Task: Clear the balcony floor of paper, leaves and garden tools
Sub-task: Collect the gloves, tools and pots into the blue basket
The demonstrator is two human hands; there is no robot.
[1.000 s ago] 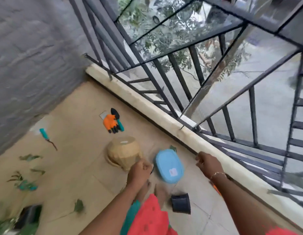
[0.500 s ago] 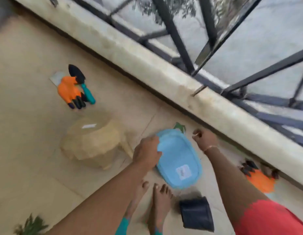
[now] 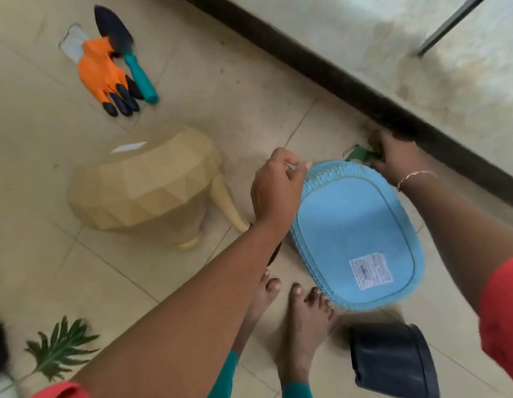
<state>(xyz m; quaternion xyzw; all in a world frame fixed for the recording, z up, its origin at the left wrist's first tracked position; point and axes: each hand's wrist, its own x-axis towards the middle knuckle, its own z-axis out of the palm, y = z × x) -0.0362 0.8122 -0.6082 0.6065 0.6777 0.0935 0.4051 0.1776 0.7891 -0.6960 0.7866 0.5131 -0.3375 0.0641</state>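
Since half a second ago the right hand [image 3: 398, 159] has reached past the far rim of the basket to the small green leaf [image 3: 361, 153], and we now see its fingers curled around it, low against the dark strip [image 3: 321, 73] at the foot of the rough, stained concrete ledge [image 3: 407, 53]. A thin metal bracelet [image 3: 416, 176] circles that wrist. The left hand [image 3: 278, 191] stays where it was, pinching the ribbed rim of the blue basket [image 3: 355, 225]. The two hands are apart, one at each side of the basket's far end.

The basket is an oval of woven-look plastic, turned base up, with a white barcode label on its smooth bottom. Bare feet [image 3: 304, 326] stand at its near edge. Just left of it sits a beige watering can [image 3: 140, 191] with a faceted body and a long tapering spout.

Farther off on the matte beige tiles of the balcony floor [image 3: 235, 90] lie an orange glove [image 3: 100, 73] with black claw tips, a trowel [image 3: 126, 50] with a black blade and teal handle touching it, and a pale paper [image 3: 71, 41] tucked partly beneath the glove. A feathery fern leaf [image 3: 60, 349] lies at the lower left, well apart from the rest. A soft black pot [image 3: 393, 360] lies on its side by the right foot.
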